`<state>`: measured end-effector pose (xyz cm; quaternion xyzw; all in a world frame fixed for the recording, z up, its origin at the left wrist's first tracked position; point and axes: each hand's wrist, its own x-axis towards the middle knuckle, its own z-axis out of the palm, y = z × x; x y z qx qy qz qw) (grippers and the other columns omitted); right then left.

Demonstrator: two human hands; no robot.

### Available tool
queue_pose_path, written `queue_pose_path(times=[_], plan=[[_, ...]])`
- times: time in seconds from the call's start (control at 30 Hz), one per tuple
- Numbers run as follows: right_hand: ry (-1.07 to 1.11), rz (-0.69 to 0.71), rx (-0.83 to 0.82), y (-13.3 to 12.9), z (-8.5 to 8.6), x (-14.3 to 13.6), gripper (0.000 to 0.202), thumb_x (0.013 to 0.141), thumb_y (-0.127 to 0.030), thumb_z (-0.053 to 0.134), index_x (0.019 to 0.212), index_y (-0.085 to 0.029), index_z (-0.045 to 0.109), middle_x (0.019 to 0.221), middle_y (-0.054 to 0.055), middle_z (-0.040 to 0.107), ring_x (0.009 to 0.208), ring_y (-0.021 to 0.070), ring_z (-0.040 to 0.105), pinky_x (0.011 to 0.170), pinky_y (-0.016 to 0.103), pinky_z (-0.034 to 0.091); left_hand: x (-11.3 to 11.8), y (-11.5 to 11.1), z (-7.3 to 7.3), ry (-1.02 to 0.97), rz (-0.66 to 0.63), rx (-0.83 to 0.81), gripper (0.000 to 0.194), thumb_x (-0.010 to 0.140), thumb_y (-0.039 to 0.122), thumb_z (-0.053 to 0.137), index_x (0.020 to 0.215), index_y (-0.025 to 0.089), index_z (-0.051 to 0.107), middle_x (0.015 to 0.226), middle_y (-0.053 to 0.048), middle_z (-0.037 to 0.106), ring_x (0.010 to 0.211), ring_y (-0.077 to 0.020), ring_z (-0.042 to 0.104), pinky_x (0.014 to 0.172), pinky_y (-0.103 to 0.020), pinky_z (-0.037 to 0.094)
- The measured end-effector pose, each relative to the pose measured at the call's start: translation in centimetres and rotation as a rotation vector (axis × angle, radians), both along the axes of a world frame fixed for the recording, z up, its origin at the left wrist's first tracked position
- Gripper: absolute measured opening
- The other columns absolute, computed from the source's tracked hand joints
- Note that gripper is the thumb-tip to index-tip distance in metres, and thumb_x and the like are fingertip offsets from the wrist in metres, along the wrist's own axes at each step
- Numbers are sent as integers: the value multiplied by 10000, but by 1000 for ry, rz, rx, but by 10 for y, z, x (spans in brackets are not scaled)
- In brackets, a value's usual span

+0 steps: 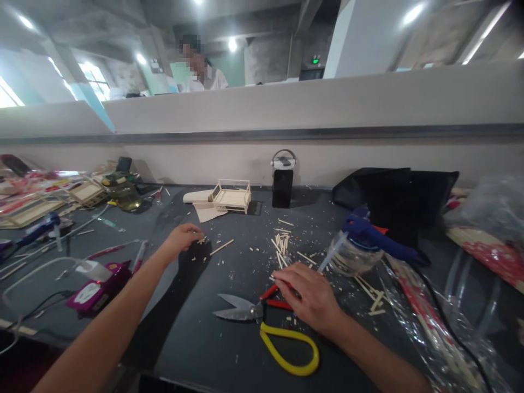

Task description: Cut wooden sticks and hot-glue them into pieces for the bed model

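Note:
My left hand (183,239) is over the dark table, its fingers bent together at small wood bits (202,240); what it pinches, if anything, is too small to name. My right hand (309,292) rests over the red handle (275,292) of pliers, fingers partly spread, just below a pile of short wooden sticks (282,243). Scissors with open metal blades (237,308) and a yellow handle loop (290,349) lie in front. A single stick (221,247) lies right of my left hand. Behind stands a small wooden frame model (231,197).
A blue glue gun (380,240) rests on a glass jar (352,256) at right, beside plastic-wrapped sticks (429,322). A black phone (283,188) stands at the back. A purple power strip (98,289) and a yellowish jar (125,194) are left. A person (202,71) is beyond the partition.

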<state>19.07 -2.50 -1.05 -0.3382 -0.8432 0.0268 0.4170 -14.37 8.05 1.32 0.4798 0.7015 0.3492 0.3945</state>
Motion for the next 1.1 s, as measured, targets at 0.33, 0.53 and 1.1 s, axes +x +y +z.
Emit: queue_pose_path(times=[0.33,0.53,1.1], plan=[[-54,24,29,-3,-1,-3,144,921,-168,535,1005,-191,650,820,53,720,738,175,641,685,302,524,-7,1,-9,180,-109,-35,278,563,268,676,822,170,650,510,55,501,484,-128,467,445,-219,357],[-49,30,30,-2,-1,-3,139,916,-148,537,997,-181,644,813,51,723,723,174,640,678,297,520,-4,11,-12,286,-126,-22,175,509,172,704,658,185,611,478,66,458,450,-112,429,413,-196,273],[-24,34,-11,-1,-5,-4,132,925,-162,523,993,-191,633,807,55,712,718,175,630,676,298,509,43,65,15,-84,-103,14,139,781,250,658,818,118,632,745,-45,629,648,-146,601,602,-276,496]])
